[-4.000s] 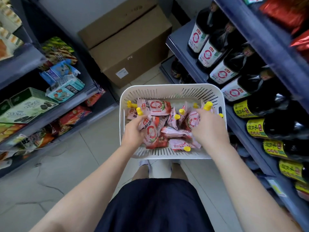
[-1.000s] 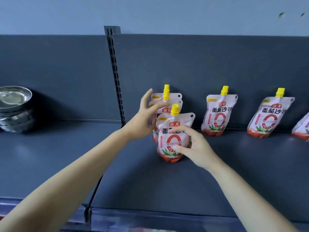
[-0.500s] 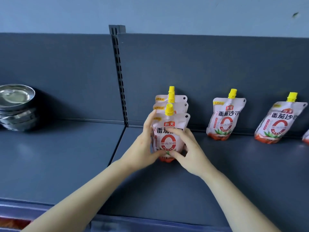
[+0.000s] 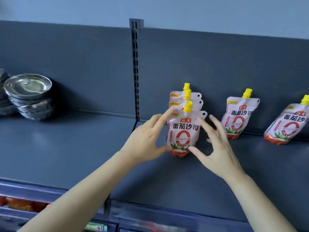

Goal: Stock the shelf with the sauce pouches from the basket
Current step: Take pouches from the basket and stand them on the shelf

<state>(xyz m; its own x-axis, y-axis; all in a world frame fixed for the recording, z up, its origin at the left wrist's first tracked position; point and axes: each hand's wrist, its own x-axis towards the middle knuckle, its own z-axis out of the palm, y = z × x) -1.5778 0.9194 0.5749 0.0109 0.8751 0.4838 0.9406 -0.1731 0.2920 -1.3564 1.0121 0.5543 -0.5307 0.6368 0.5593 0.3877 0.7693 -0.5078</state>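
Three white and red sauce pouches with yellow caps stand one behind another on the dark shelf (image 4: 83, 148); the front pouch (image 4: 183, 131) is upright. My left hand (image 4: 147, 139) is at its left side, fingers spread, thumb near its base. My right hand (image 4: 217, 148) is at its right side, fingers apart, thumb tip near the base. Neither hand grips it. Another pouch (image 4: 238, 116) leans on the back panel to the right, and a further one (image 4: 287, 126) stands at the right edge. The basket is out of view.
A stack of steel bowls (image 4: 28, 96) sits at the shelf's far left. A slotted upright (image 4: 135, 67) divides the back panel. The shelf's front lip (image 4: 150, 213) runs below my forearms, with packaged goods on a lower shelf beneath.
Four seconds ago both hands were in the basket of pouches. Half a second ago they clasped the front pouch; now the fingers have spread and come off its sides.
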